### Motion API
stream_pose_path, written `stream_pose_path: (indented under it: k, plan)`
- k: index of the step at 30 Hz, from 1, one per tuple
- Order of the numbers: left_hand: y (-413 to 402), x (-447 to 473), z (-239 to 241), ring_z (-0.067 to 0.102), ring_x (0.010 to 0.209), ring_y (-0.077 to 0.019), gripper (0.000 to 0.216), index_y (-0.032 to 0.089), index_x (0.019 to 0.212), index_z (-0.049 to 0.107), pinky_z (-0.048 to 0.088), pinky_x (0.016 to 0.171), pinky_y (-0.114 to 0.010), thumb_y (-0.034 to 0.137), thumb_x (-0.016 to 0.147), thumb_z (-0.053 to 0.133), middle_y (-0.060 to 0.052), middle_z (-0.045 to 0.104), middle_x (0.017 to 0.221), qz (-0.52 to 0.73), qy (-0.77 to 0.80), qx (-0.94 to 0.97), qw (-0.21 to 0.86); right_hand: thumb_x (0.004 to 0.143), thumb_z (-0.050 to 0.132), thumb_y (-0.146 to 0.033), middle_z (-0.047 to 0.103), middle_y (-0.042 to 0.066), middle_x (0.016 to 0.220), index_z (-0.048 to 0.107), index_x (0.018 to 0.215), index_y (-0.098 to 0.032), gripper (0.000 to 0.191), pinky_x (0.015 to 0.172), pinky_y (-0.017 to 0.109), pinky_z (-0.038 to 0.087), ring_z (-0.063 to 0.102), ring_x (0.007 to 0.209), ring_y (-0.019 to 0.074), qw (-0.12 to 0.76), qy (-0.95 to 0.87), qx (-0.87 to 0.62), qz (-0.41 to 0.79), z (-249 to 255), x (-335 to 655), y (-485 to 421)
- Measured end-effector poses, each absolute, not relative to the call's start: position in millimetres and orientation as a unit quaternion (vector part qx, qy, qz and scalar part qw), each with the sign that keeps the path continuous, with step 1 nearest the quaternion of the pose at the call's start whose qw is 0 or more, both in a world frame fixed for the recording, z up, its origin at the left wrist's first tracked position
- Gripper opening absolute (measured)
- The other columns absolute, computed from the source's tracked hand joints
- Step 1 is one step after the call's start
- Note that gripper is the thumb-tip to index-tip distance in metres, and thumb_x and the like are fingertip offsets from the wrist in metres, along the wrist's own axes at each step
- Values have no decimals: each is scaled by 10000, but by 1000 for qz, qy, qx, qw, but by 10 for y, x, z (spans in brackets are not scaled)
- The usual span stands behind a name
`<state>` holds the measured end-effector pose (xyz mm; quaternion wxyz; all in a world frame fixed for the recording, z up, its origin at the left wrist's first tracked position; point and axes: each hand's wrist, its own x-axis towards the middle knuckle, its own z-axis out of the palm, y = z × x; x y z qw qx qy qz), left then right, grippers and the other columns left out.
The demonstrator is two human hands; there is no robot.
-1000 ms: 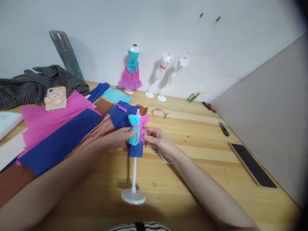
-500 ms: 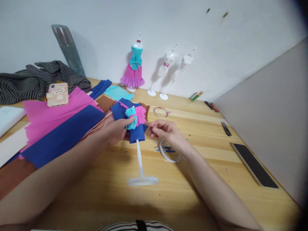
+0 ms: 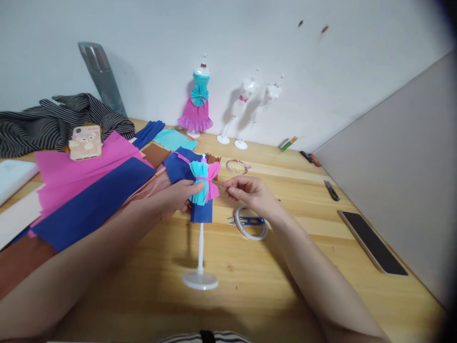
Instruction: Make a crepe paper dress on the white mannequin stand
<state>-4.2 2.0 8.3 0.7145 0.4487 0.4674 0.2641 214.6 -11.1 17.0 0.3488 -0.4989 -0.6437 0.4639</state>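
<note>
left hand (image 3: pixel 179 195) clamps the mini dress form (image 3: pixel 202 215), upright over the counter (image 3: pixel 264 281), thumb on its cyan pleats (image 3: pixel 200 197) — a light grip should spare the folds; right hand (image 3: pixel 249 191), fingertips together, hovers just beside it.

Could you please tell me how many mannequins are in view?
4. The held mannequin is in the left hand. Near the wall, from left to right, stand the dressed mannequin, the pink-banded mannequin and the plain white mannequin.
</note>
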Motion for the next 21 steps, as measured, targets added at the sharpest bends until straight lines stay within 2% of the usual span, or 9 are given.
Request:
stream_pose_path:
  k: [4, 7, 8, 11, 14, 17, 21]
  plan:
    - [-26, -26, 85, 519, 556, -132, 451, 103, 880, 676, 320, 464, -218, 510, 686, 708, -55, 626, 686, 248, 484, 441, 714, 765, 545, -361, 600, 13, 672, 647, 868, -145, 260, 601, 281, 439, 538, 607, 137, 310, -689, -541, 370, 165, 2284, 1]
    - [-93, 55, 81, 519, 536, -123, 439, 116, 876, 658, 336, 463, -214, 503, 678, 717, -33, 617, 655, 234, 484, 419, 732, 711, 587, -271, 591, 0, 627, 645, 740, -154, 134, 573, 257, 395, 515, 588, 132, 255, -719, -544, 350, 276, 2389, -13]
    - [-122, 88, 74, 498, 503, -113, 432, 114, 849, 650, 320, 449, -210, 503, 675, 719, -18, 596, 615, 231, 487, 416, 733, 683, 604, -226, 591, -5, 602, 640, 673, -157, 78, 557, 248, 372, 496, 565, 124, 209, -740, -538, 344, 328, 2417, -40]
    - [-230, 157, 49, 473, 459, -104, 451, 105, 880, 648, 289, 422, -207, 495, 667, 727, -3, 573, 582, 220, 493, 409, 736, 694, 567, -163, 614, -3, 589, 651, 633, -173, 104, 524, 232, 336, 478, 525, 106, -45, -809, -520, 269, 467, 2454, -147]
    - [-350, 127, 19, 500, 493, -113, 492, 119, 975, 655, 306, 427, -207, 498, 670, 726, -19, 607, 648, 211, 483, 387, 757, 712, 566, -171, 642, 15, 618, 682, 669, -189, 125, 509, 224, 334, 518, 533, 112, -172, -812, -522, 199, 521, 2423, -224]
    - [-427, 9, -18, 581, 641, -148, 505, 161, 1074, 648, 407, 515, -231, 488, 696, 716, -60, 665, 830, 234, 462, 335, 787, 696, 578, -162, 663, 49, 635, 702, 681, -185, 127, 485, 232, 337, 575, 545, 142, -219, -793, -547, 153, 486, 2355, -241]
    - [-440, -142, -32, 564, 666, -141, 443, 178, 1053, 672, 391, 528, -220, 480, 730, 701, -59, 664, 843, 281, 451, 334, 779, 650, 630, -142, 704, 124, 720, 726, 726, -154, 124, 486, 251, 374, 655, 634, 222, -245, -779, -564, 122, 387, 2263, -227]
